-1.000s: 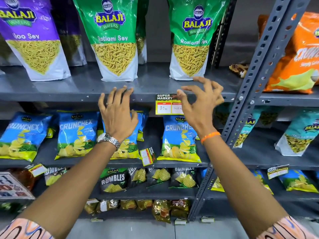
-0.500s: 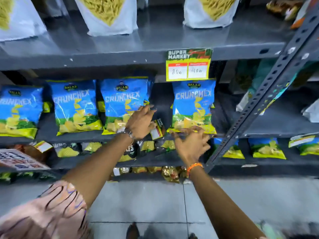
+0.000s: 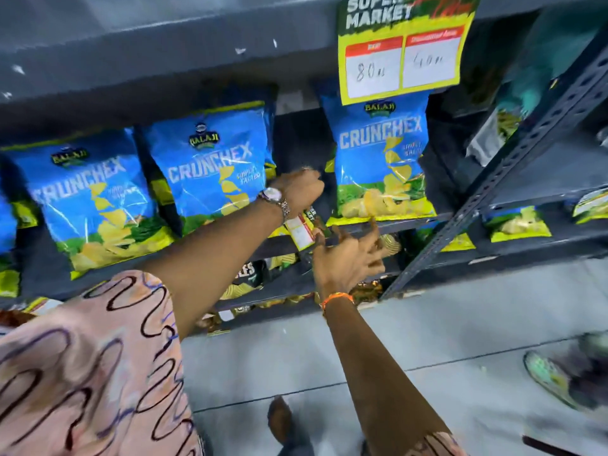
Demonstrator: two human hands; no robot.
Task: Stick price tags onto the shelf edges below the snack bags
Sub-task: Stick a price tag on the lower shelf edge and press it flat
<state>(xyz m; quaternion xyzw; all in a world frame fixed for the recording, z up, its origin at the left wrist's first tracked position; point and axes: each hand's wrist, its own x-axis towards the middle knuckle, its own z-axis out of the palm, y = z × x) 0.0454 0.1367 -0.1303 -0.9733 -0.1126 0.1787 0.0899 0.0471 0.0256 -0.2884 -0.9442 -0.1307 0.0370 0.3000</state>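
A small price tag (image 3: pixel 301 229) hangs crooked on the edge of the shelf (image 3: pixel 416 222) under the blue Crunchex bags (image 3: pixel 378 166). My left hand (image 3: pixel 297 189), wearing a watch, is curled just above the tag with its fingers hidden, so its grip is unclear. Below and to the right, my right hand (image 3: pixel 348 258) has its fingers spread and its thumb at the tag's lower right corner. A large yellow price tag (image 3: pixel 401 51) marked 80 and 40 is stuck on the shelf edge above.
More Crunchex bags (image 3: pixel 210 169) stand to the left. A slanted perforated steel post (image 3: pixel 526 153) separates this rack from the one on the right. Lower shelves hold dark snack packs (image 3: pixel 246 274). Another person's shoe (image 3: pixel 559 376) is on the grey floor at the right.
My view has dropped and come closer, from the upper shelf to the Crunchex shelf. Both hands moved down from the large tag to the small crooked tag.
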